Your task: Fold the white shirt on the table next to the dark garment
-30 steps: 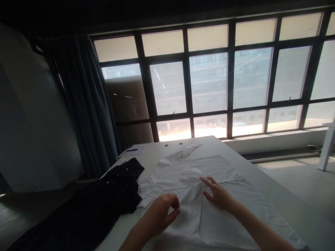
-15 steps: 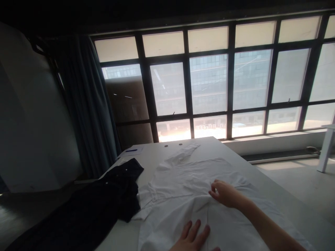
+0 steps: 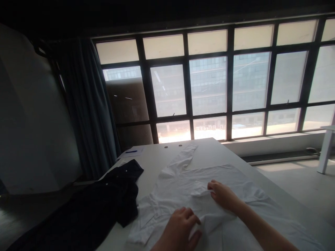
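A white shirt [image 3: 183, 181] lies spread on a white table [image 3: 154, 158], one sleeve stretched toward the far edge. My left hand [image 3: 180, 226] is near the bottom of the view, fingers curled and gripping a bunched fold of the white shirt. My right hand [image 3: 222, 195] sits farther along on the middle of the shirt, fingertips pinching a raised fold of the same cloth. The two hands are close together, with ruffled fabric between them.
A dark shirt [image 3: 110, 198] with light buttons lies left of the white one, hanging over the table's left edge. A paper with a blue pen [image 3: 131, 151] sits at the far left corner. Large windows and a dark curtain [image 3: 86, 115] stand behind.
My left hand went from flat on the shirt to curled round a fold. My right hand pulled the cloth nearer. The shirt shifted and its far sleeve straightened out.
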Motion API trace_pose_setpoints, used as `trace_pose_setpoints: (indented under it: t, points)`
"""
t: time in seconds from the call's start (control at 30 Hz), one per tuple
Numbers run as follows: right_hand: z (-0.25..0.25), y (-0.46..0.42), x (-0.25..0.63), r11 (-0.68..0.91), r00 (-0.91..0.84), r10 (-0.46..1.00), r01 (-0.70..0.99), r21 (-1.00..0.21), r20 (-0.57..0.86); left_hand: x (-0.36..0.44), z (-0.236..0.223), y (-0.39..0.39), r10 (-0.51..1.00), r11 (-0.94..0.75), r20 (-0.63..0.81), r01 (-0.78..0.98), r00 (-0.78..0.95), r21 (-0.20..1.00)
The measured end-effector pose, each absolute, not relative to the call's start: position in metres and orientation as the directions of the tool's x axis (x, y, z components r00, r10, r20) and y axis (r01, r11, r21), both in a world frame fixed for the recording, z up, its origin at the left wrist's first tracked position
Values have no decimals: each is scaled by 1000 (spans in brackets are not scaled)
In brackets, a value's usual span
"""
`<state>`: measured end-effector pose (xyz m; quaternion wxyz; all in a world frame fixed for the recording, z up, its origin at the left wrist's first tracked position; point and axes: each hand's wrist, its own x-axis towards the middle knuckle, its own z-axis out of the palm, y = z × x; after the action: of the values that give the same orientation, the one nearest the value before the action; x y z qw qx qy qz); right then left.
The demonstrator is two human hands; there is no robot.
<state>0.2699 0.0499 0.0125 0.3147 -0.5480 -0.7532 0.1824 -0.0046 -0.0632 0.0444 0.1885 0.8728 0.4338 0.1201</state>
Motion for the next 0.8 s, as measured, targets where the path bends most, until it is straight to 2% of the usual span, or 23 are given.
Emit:
trace_pose_setpoints:
  t: [0.07,0.13,0.23,0.37,0.43,0.53,0.67,0.8]
  points:
    - [19,67,285,278,-64,948,643,-714,311,-15,55,-57,900,-425,99,810,424,405]
    - [20,82,305,193,97,949,575,-795,301,-25,55,-50,949,-298,39,851,313,433]
    - [8,96,337,46,336,909,504,-862,245,-33,43,-42,958,-194,-95,857,271,478]
    - [-23,101,361,-110,539,809,531,-840,234,-31,24,-40,953,-185,-133,868,273,461]
    - [-38,101,365,-134,548,796,577,-806,259,-26,18,-44,959,-171,-131,883,250,437]
    - [-52,101,365,-92,470,826,656,-749,311,-17,10,-51,971,-181,-79,913,225,366]
    - [-57,100,363,32,320,866,730,-683,383,-8,-3,-56,976,-212,21,937,215,278]
    - [-47,102,358,221,148,872,732,-644,467,-7,-8,-57,970,-241,72,920,230,308]
